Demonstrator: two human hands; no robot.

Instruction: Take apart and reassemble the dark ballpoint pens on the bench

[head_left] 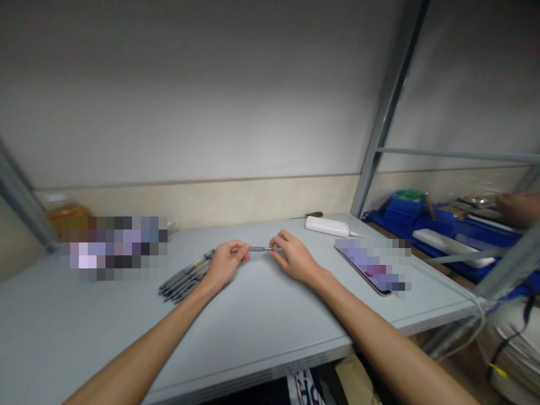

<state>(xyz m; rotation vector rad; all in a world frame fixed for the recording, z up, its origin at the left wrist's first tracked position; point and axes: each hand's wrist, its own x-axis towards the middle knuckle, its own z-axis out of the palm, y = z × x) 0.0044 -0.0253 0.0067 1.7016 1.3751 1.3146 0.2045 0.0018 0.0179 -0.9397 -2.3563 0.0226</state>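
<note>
A grey pen (257, 248) stretches level between my two hands, just above the desk. My left hand (228, 260) is closed on its grey end, thumb and fingers pinched together. The fingertips of my right hand (292, 254) pinch the other end, where a thin, shiny section shows; the tip is partly hidden by the fingers. Beside and partly behind my left wrist lies a bunch of similar grey pens (181, 284), roughly side by side on the desk.
A white power strip (327, 226) with a cable and a dark-handled screwdriver (314, 214) lie toward the back right. A phone (363, 267), partly blurred out, rests right of my forearm. Blue bins (405, 211) and another person's hand (521, 209) are beyond the metal post (375, 152).
</note>
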